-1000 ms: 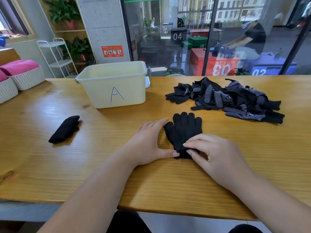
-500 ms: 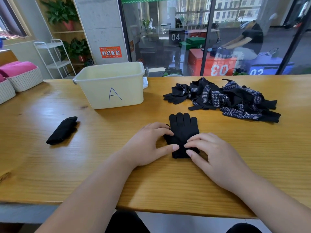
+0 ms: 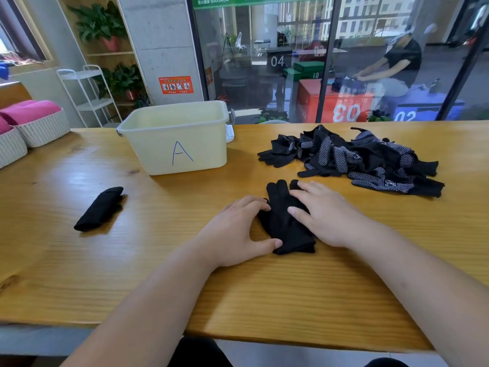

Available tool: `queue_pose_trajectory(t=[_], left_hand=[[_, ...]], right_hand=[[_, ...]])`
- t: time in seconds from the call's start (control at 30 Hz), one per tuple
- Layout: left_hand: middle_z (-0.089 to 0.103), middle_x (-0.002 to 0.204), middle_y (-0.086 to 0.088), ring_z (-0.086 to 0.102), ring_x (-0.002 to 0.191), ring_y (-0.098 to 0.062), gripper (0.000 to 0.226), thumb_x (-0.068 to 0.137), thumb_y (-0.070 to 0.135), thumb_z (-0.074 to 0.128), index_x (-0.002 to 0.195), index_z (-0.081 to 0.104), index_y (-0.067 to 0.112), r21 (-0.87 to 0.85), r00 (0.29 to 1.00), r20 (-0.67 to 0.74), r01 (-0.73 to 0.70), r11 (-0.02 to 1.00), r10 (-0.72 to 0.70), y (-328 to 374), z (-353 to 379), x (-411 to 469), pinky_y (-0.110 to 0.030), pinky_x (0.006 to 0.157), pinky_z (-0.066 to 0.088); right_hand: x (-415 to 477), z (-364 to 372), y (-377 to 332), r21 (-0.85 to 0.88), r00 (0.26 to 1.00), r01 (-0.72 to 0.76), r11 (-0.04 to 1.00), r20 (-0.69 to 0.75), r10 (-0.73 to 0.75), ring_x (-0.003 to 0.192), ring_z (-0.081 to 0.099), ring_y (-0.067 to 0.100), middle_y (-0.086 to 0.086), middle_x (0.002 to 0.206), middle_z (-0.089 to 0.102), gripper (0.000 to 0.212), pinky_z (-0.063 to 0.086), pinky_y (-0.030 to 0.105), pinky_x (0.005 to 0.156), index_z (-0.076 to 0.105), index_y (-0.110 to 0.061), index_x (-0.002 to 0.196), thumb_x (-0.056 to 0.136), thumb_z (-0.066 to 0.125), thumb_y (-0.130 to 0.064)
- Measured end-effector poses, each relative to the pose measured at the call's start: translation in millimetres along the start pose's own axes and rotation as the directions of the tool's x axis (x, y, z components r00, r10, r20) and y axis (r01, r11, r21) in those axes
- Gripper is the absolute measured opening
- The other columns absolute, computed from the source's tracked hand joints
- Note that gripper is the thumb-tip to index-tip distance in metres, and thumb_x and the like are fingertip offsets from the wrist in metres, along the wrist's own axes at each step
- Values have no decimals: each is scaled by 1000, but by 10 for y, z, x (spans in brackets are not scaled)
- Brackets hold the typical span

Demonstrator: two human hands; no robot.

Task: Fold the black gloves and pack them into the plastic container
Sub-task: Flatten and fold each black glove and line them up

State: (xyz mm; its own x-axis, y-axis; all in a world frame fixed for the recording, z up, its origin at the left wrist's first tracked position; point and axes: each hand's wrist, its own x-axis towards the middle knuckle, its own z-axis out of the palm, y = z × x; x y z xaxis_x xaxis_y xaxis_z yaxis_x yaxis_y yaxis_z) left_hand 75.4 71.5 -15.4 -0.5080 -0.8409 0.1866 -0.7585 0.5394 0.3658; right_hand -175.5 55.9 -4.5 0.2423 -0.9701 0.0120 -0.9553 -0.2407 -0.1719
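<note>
Plastic container (image 3: 174, 144) marked A: contents hidden. Black glove (image 3: 281, 221) pressed flat by right hand (image 3: 326, 217), fingers straight; left hand (image 3: 232, 231) fingers bent, grip unclear.

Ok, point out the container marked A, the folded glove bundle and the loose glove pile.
container marked A (image 3: 209, 152), head view, front wall right of the letter.
folded glove bundle (image 3: 99, 209), head view, middle of the roll.
loose glove pile (image 3: 344, 157), head view, dotted glove mid-heap.
</note>
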Motion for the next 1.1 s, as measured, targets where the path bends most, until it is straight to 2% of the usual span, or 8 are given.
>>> queue_pose_trajectory(t=[0.1,0.27,0.4,0.6,0.77,0.97,1.03,1.1], left_hand=[[38,159,24,41,143,-2,82,86,73,70,153,48,31,-14,1000,2,13,1000,-13,-18,-4,17,-25,117,33],[40,156,24,43,143,-3,92,80,85,66,152,48,30,-47,999,-9,49,998,-49,-80,-5,13,-35,121,39],[41,153,22,43,141,-5,92,80,84,69,151,46,30,-38,998,-10,65,997,-66,-82,-6,16,-36,120,38],[48,141,18,48,131,-3,66,93,68,66,143,47,30,-132,990,-68,113,985,-122,-117,-22,31,-32,111,44],[50,142,13,48,135,-8,50,102,51,63,144,49,29,-104,981,-117,142,984,-154,-157,-36,32,-28,110,42],[53,135,16,52,126,-6,36,104,40,63,138,56,29,-77,979,-188,71,995,-84,-135,-16,56,-30,107,45],[54,140,18,53,128,-4,35,104,39,62,138,58,30,-75,981,-192,28,997,-42,-108,-1,63,-24,108,43],[54,146,21,53,129,0,36,105,42,61,140,61,30,-81,984,-176,-19,997,5,-67,8,46,-7,104,36]], right_hand=[[139,9,-161,54,998,26,998,-54,-23,163,7,18,-2,177,15,65,15,43,132,27,-24,168,111,36,-55],[251,144,-246,-72,992,79,994,109,-71,164,-7,24,-2,178,-5,70,4,49,133,5,-42,169,106,21,-68],[337,23,-296,-68,993,39,997,117,-31,164,-9,26,-2,178,-9,69,4,53,132,5,-42,169,106,23,-65],[359,189,-356,-82,994,22,996,106,-14,164,-13,26,-4,178,-12,87,-1,54,132,-2,-45,167,92,7,-88],[317,67,-348,-27,992,26,999,127,-23,163,-14,23,-6,177,-14,87,-1,53,132,-2,-46,167,92,7,-87],[-63,147,-300,-33,991,66,997,120,-62,162,-20,15,-9,176,-18,80,-2,48,133,-4,-44,168,98,10,-80],[-104,214,-294,11,992,62,998,111,-63,161,-21,14,-9,176,-17,79,-4,48,133,-3,-44,168,99,10,-80],[-117,162,-263,96,991,62,993,108,-72,161,-21,11,-10,176,-17,78,-4,46,133,-2,-43,168,99,10,-78]])
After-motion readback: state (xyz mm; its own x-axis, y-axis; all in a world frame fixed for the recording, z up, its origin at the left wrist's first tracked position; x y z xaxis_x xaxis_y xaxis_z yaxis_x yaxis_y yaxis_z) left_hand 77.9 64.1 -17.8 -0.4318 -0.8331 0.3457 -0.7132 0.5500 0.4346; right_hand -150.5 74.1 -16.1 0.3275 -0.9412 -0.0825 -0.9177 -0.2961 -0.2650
